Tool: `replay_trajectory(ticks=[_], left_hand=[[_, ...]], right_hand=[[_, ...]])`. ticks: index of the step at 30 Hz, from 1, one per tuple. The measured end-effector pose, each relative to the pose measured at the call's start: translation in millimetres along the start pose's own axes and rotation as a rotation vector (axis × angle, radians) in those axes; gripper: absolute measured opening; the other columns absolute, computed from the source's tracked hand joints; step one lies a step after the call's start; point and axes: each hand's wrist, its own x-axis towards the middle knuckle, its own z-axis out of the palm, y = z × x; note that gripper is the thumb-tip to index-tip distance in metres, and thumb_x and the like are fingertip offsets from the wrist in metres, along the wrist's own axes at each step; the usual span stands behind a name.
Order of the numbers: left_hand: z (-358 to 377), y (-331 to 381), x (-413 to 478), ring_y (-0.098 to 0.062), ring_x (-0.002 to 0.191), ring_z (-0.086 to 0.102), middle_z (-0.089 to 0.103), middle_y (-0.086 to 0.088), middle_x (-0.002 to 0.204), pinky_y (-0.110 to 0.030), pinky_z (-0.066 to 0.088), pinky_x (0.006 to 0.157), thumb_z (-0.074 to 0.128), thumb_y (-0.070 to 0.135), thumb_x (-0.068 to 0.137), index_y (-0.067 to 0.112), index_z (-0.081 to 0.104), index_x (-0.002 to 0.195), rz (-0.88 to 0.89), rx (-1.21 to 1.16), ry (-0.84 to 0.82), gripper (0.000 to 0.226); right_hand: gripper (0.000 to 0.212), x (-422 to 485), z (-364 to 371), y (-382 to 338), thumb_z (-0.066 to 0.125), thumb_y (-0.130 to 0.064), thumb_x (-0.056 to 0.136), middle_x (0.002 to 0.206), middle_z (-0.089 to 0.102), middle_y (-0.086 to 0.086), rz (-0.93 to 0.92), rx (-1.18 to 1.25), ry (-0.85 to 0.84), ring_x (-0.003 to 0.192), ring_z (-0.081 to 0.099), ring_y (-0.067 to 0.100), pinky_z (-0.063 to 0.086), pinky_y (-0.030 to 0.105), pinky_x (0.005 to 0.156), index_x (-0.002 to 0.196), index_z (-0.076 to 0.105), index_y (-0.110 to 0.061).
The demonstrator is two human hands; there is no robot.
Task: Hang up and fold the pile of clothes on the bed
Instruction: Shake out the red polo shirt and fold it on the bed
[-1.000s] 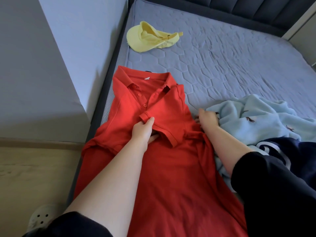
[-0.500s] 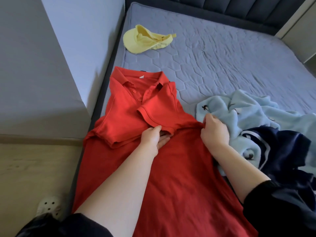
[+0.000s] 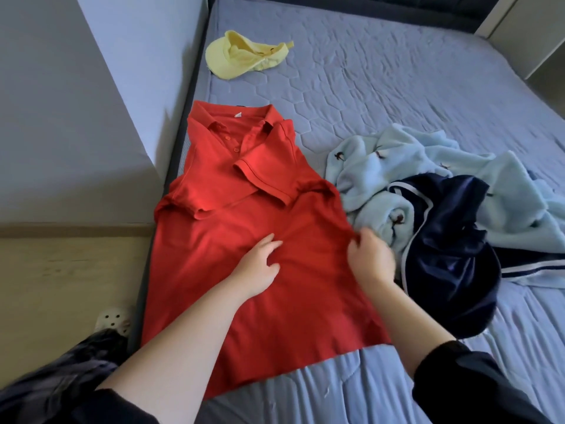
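A red polo shirt (image 3: pixel 244 185) lies flat, front up, along the left edge of the bed (image 3: pixel 397 87), with both short sleeves folded across its chest. My left hand (image 3: pixel 258 264) rests on the middle of the shirt with fingers spread. My right hand (image 3: pixel 371 260) is at the shirt's right side edge, fingers curled around the red fabric there; the hand is blurred. Just right of the shirt lies a heap of a light blue fleece garment (image 3: pixel 428 160) and a dark navy garment (image 3: pixel 449 249) with white trim.
A pale yellow cap (image 3: pixel 241 56) lies upside down near the head of the bed. A grey wall block (image 3: pixel 76 117) and wooden floor (image 3: pixel 61 286) run along the bed's left side. A white perforated clog (image 3: pixel 113 318) stands on the floor.
Both hands have slid down the shirt from the folded sleeves toward its middle. The view has pulled back, so the shirt's hem shows.
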Motion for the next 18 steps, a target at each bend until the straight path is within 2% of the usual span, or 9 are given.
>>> replay_trajectory(ticks=[3,5,7,8,10,11,13,16,18], left_hand=[[-3,-14,-19,-0.010,0.146,0.011,0.010,0.007,0.160,-0.025,0.012,0.116,0.050,0.020,0.095,0.025,0.027,0.150,0.088,0.363,-0.006,0.059],[-4,-21,-30,-0.011,0.147,0.001,0.005,0.004,0.161,-0.033,0.005,0.118,0.044,0.031,0.098,0.027,0.019,0.152,0.088,0.552,0.037,0.059],[-6,-28,-40,-0.013,0.148,-0.003,0.000,0.003,0.161,-0.039,0.003,0.118,0.037,0.040,0.099,0.029,0.013,0.152,0.047,0.672,0.081,0.059],[-7,-32,-46,-0.014,0.148,-0.005,-0.001,0.003,0.161,-0.041,0.002,0.118,0.034,0.044,0.099,0.030,0.011,0.152,0.029,0.716,0.092,0.059],[-9,-42,-59,-0.015,0.147,-0.008,-0.005,0.005,0.161,-0.044,0.000,0.118,0.028,0.050,0.099,0.033,0.006,0.152,-0.011,0.785,0.091,0.060],[-12,-49,-67,-0.016,0.147,-0.010,-0.007,0.006,0.161,-0.045,-0.001,0.117,0.024,0.052,0.099,0.034,0.003,0.152,-0.038,0.815,0.083,0.060],[-17,-62,-83,-0.016,0.147,-0.013,-0.011,0.008,0.160,-0.047,-0.003,0.117,0.019,0.056,0.098,0.036,-0.003,0.151,-0.110,0.866,0.072,0.061],[-26,-70,-98,-0.017,0.146,-0.014,-0.012,0.007,0.160,-0.050,-0.003,0.116,0.016,0.057,0.097,0.036,-0.003,0.151,-0.182,0.877,0.134,0.061],[-31,-73,-104,-0.019,0.147,-0.011,-0.010,0.005,0.160,-0.051,0.000,0.116,0.017,0.056,0.097,0.036,-0.001,0.151,-0.214,0.838,0.218,0.061]], right_hand=[[0.024,8,-13,25,0.049,-0.022,0.095,0.099,0.067,0.023,0.172,0.105,-0.001,0.093,0.060,0.042,0.043,0.039,0.073,0.095,0.060,-0.002],[0.022,0,-14,23,0.047,-0.018,0.095,0.100,0.066,0.023,0.111,0.051,0.039,0.093,0.060,0.042,0.043,0.040,0.072,0.098,0.059,-0.001],[0.022,-18,-9,12,0.048,-0.012,0.089,0.103,0.063,0.021,-0.162,0.063,0.188,0.095,0.058,0.041,0.045,0.042,0.077,0.105,0.059,-0.001],[0.030,-30,-4,7,0.050,-0.013,0.085,0.110,0.061,0.019,-0.334,0.057,0.220,0.102,0.055,0.040,0.045,0.045,0.084,0.111,0.059,-0.002],[0.048,-55,15,4,0.050,-0.025,0.087,0.138,0.049,0.016,-0.572,-0.082,0.041,0.128,0.043,0.033,0.035,0.048,0.105,0.133,0.051,-0.009],[0.053,-65,24,6,0.046,-0.033,0.092,0.150,0.037,0.012,-0.570,-0.169,-0.098,0.139,0.031,0.028,0.026,0.048,0.112,0.143,0.041,-0.015],[0.059,-73,38,13,0.036,-0.041,0.097,0.159,0.017,0.005,-0.376,-0.254,-0.269,0.146,0.014,0.020,0.019,0.045,0.115,0.151,0.022,-0.022],[0.057,-69,37,0,0.038,-0.030,0.094,0.156,0.026,0.010,-0.216,-0.255,-0.177,0.143,0.023,0.022,0.022,0.047,0.111,0.147,0.030,-0.011],[0.052,-68,35,-15,0.043,-0.023,0.092,0.152,0.034,0.011,-0.339,-0.140,-0.115,0.141,0.029,0.025,0.021,0.050,0.111,0.142,0.039,-0.008]])
